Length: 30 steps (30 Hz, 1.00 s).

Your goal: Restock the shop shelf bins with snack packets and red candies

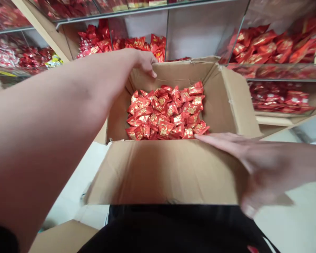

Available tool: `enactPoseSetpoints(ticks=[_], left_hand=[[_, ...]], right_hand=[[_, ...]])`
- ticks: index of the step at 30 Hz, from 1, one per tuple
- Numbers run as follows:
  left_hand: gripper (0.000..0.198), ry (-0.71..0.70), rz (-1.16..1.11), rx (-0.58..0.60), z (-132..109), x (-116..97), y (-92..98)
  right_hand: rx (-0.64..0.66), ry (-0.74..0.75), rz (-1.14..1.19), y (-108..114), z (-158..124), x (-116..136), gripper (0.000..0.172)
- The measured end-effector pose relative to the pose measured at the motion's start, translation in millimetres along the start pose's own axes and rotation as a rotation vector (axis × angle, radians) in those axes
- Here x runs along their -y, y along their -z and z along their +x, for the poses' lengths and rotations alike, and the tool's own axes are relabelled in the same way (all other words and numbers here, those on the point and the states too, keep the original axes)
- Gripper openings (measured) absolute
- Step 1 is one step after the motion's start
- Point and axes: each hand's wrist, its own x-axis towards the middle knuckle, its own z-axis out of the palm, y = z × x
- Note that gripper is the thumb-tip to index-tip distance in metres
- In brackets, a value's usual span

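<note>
An open cardboard box (163, 172) rests against my body, its flaps folded out. Its bottom is covered with several small red candies in gold-printed wrappers (167, 112). My left hand (144, 63) reaches over the box and grips the far left corner of its rim, fingers curled over the edge. My right hand (247, 158) lies along the near right flap with fingers stretched toward the candies, thumb under the flap, holding the box.
Clear-fronted bins (274, 45) filled with red wrapped sweets line the shelves behind and beside the box. One bin section (197, 31) directly behind the box looks bare. A second cardboard piece (63, 237) lies low at the left, above a pale floor.
</note>
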Motion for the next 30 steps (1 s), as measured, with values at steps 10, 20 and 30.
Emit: enactPoseSetpoints(ticks=[10, 20, 30], left_hand=[[0.035, -0.047, 0.019, -0.017, 10.8, 6.4, 2.6], [0.036, -0.012, 0.067, 0.058, 12.1, 0.7, 27.6], [0.035, -0.144, 0.037, -0.022, -17.8, -18.5, 47.9]], right_hand=[[0.037, 0.066, -0.139, -31.8, 37.9, -12.4, 0.124], [0.052, 0.049, -0.187, -34.6, 73.4, -15.7, 0.087], [-0.212, 0.221, -0.486, -52.4, 37.2, 19.6, 0.019]])
